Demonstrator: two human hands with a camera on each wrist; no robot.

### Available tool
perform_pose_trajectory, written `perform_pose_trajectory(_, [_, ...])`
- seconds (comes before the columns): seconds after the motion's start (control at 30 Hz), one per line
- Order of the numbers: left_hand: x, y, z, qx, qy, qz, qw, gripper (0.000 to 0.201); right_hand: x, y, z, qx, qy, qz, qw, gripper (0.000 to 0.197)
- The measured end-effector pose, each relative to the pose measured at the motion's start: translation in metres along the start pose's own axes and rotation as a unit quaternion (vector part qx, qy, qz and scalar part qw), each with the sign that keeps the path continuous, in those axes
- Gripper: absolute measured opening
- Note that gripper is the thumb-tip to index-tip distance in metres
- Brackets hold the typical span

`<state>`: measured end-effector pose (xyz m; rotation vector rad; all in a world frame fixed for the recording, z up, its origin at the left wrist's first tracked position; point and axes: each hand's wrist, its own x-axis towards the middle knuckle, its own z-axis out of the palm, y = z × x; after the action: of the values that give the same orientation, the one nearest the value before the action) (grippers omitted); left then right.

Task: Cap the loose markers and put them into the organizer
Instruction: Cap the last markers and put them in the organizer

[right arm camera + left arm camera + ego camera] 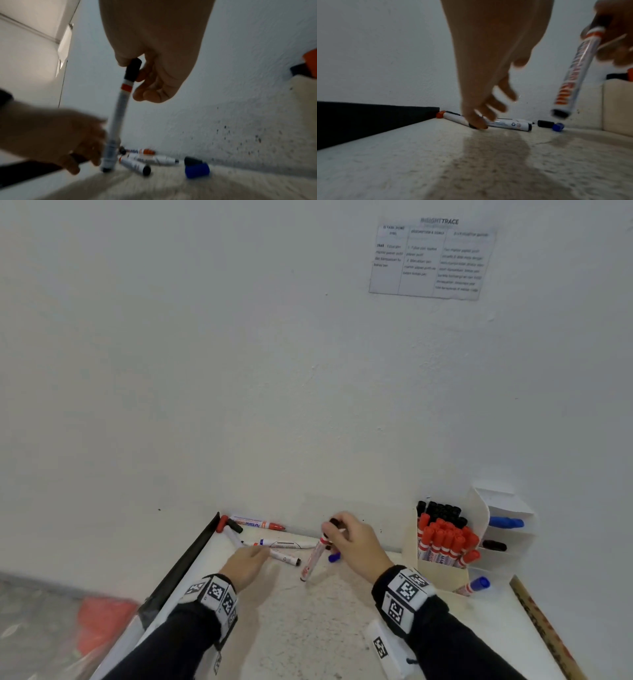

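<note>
My right hand point(334, 530) pinches the black cap point(133, 69) seated on a white marker with a red band point(118, 115); the marker point(312, 559) hangs tilted, its lower end just above the table. My left hand point(262, 551) reaches down with straight fingers, and a fingertip point(476, 123) touches the end of a white marker point(506, 123) lying near the wall. Several more loose markers point(257, 523) lie along the wall. A blue cap point(197, 170) and a black cap point(192, 161) sit loose beside them. The cardboard organizer point(442, 575) at the right holds red and black markers.
A white box point(507, 537) behind the organizer holds a blue and a black marker. A blue-capped marker point(474, 585) lies in front of the organizer. A black strip point(185, 559) borders the table's left edge. The wall stands right behind the markers.
</note>
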<state>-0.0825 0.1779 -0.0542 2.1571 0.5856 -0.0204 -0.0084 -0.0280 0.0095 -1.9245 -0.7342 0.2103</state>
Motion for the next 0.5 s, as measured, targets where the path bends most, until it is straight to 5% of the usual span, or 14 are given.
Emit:
perform_pose_trajectory(0.07, [0.017, -0.018, 0.001, 0.157, 0.043, -0.019, 0.986, 0.035, 0.005, -0.01, -0.023, 0.015, 0.061, -0.013, 0.998, 0.007])
perform_pose_trajectory(0.23, [0.021, -0.025, 0.009, 0.369, 0.017, -0.013, 0.929, 0.05, 0.021, -0.027, -0.096, -0.075, 0.213, -0.026, 0.974, 0.016])
perform_pose_trajectory(0.37, [0.013, -0.018, 0.013, 0.383, 0.065, 0.037, 0.921, 0.04, 0.023, -0.023, -0.143, -0.165, 0.267, 0.031, 0.949, 0.022])
perform_pose_trajectory(0.5, [0.007, -0.011, 0.016, 0.396, 0.057, 0.057, 0.915, 0.029, 0.023, 0.002, -0.159, -0.216, 0.235, 0.1, 0.942, 0.021])
